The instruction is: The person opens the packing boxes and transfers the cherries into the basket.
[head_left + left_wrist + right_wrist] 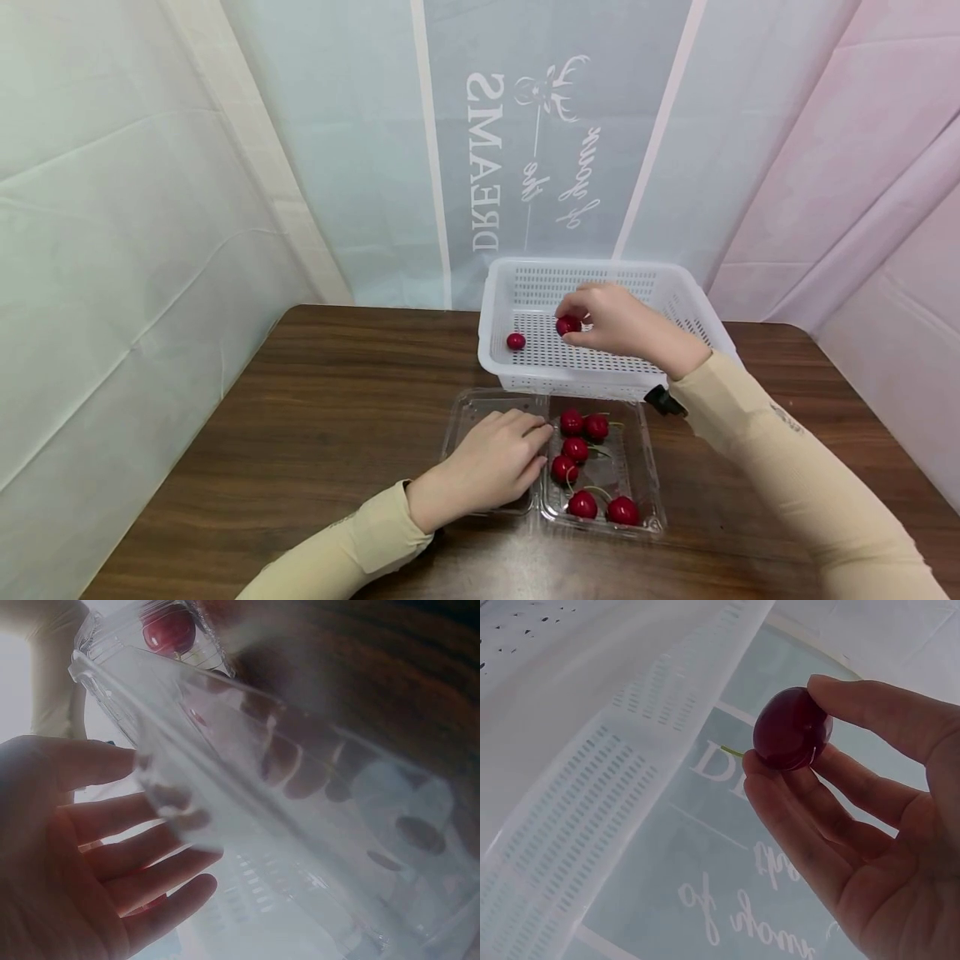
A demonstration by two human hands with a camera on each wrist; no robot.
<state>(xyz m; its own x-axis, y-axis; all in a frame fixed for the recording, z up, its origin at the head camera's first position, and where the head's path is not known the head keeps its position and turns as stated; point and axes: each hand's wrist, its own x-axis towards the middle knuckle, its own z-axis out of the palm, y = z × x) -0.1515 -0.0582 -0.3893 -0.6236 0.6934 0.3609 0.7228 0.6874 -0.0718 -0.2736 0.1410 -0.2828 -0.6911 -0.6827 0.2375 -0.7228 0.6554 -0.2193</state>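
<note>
My right hand point(618, 325) pinches a dark red cherry point(567, 326) between thumb and fingertips, over the white slotted basket point(486, 333). The right wrist view shows this cherry point(791, 729) with a short green stem. Another cherry point(515, 342) lies on the basket floor to the left. My left hand point(487, 458) rests over the lid point(472, 404) of a clear hinged plastic box, its relaxed fingers near the hinge. In the left wrist view the fingers touch the clear plastic. Several stemmed cherries point(622, 511) sit in the box's right half point(611, 471).
The box lies opened flat on a dark wooden table point(337, 400), just in front of the basket. A grey-blue printed curtain point(375, 167) hangs behind the basket. Pale cloth walls point(112, 250) stand on both sides.
</note>
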